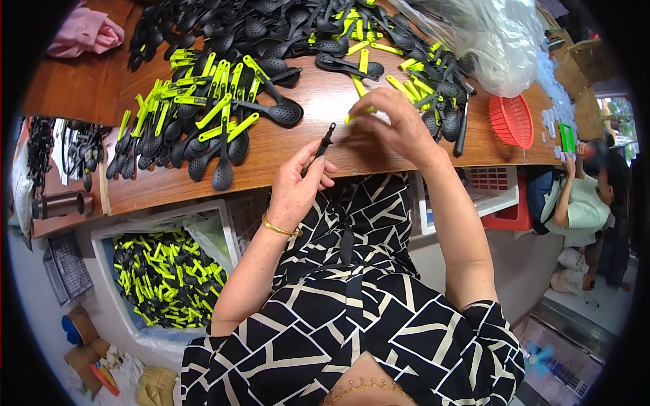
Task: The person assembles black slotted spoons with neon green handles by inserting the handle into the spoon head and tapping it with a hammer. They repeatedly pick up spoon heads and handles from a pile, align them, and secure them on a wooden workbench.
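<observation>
At lower left a white crate holds lime-and-black pieces; at upper right sits a red basket. At centre the left hand pinches a black part, its tip jutting upward; whether the right hand, just beside a lime handle, grips anything I cannot tell.

Pink cloth upper left, red plastic basket at right.

Fairly bright light is falling across the wooden surface, leaving a pale sheen, and is glinting off the clear plastic bag. Daylight is washing out the far-right opening. The right hand is blurring at the fingers; fisheye distortion is bowing edges toward a black rim.
</observation>
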